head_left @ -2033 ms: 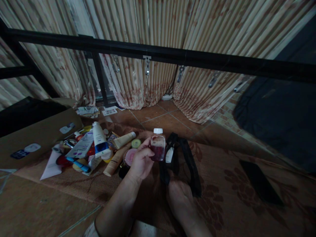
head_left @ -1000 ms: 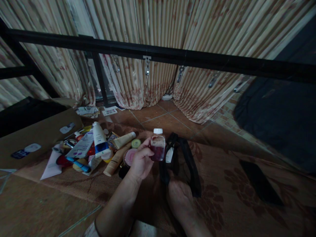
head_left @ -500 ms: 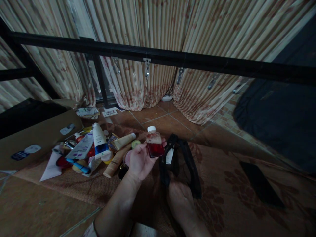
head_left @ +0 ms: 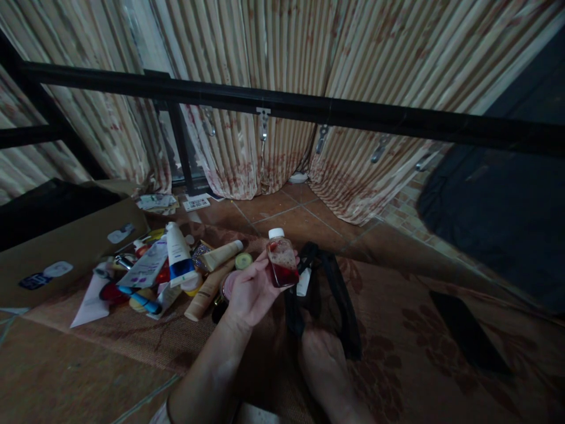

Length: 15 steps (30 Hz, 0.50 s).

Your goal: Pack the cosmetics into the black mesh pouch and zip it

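Observation:
A clear bottle with a white cap and foamy red liquid (head_left: 282,265) is in my left hand (head_left: 255,294), palm up, with the fingers around its far side. The bottle leans slightly. My right hand (head_left: 322,350) is closed on the near rim of a black bag (head_left: 342,300), whose mouth stands open beside the bottle. Inside the bag a white container (head_left: 303,281) shows. To the left lies a pile of tubes and cosmetics, among them a white and blue tube (head_left: 179,253), a beige tube (head_left: 223,254) and a pale pink tube (head_left: 90,300).
A cardboard box (head_left: 79,235) borders the pile on the left. All this lies on a reddish-brown patterned mat (head_left: 397,330), with a flat black object (head_left: 470,333) at right. Behind, a black metal bar (head_left: 282,100) with hooks crosses before striped curtains (head_left: 282,53).
The bottle has moved slightly right and tilted in my left hand, and its red liquid now looks more foamy. My right hand stays on the bag.

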Available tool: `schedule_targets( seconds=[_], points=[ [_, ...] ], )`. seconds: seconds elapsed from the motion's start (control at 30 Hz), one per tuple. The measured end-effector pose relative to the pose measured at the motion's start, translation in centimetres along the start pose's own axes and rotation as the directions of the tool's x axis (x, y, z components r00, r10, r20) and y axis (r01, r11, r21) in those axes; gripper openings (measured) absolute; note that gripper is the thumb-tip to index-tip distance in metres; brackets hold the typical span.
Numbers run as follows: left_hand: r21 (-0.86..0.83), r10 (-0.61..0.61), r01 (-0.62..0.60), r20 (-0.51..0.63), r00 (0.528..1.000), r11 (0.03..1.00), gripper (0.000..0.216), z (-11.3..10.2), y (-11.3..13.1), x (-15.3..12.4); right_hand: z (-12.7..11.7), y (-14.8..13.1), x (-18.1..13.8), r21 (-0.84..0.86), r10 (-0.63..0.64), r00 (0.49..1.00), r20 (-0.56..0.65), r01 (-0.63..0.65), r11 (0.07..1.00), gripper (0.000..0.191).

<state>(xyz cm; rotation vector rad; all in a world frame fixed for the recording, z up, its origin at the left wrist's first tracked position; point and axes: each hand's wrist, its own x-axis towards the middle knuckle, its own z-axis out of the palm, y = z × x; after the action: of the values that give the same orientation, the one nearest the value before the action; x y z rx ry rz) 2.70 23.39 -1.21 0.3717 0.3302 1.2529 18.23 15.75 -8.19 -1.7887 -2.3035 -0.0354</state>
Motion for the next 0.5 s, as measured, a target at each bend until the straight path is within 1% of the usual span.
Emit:
schedule_targets(
  seconds=[0.1,0.23,0.3,0.43,0.5],
  points=[
    [0.024,0.016,-0.017,0.035,0.999,1.0,0.038,0.1,0.0,-0.1,0.3,0.0,-0.2,0.014,0.001,1.0,0.013,-0.001,1.0,0.033],
    [0.111,0.078,-0.076,-0.009,0.997,0.991,0.032,0.0,-0.2,-0.2,0.3,-0.1,-0.4,-0.024,0.0,0.999,-0.035,-0.001,1.0,0.039],
    [0.161,0.111,-0.108,-0.013,0.994,0.981,0.032,0.0,-0.4,-0.1,0.1,-0.2,-0.3,-0.041,-0.004,0.999,-0.045,0.003,0.999,0.04],
    [0.228,0.118,-0.108,-0.031,0.993,0.968,0.042,0.2,-0.6,0.0,-0.5,-0.4,0.1,-0.02,0.005,1.0,0.022,-0.004,1.0,0.036],
    [0.244,0.108,-0.092,-0.051,0.993,0.965,0.045,0.4,-0.7,-0.1,-0.8,-0.5,0.3,-0.022,0.021,0.999,0.048,-0.02,1.0,0.038]
  ],
)
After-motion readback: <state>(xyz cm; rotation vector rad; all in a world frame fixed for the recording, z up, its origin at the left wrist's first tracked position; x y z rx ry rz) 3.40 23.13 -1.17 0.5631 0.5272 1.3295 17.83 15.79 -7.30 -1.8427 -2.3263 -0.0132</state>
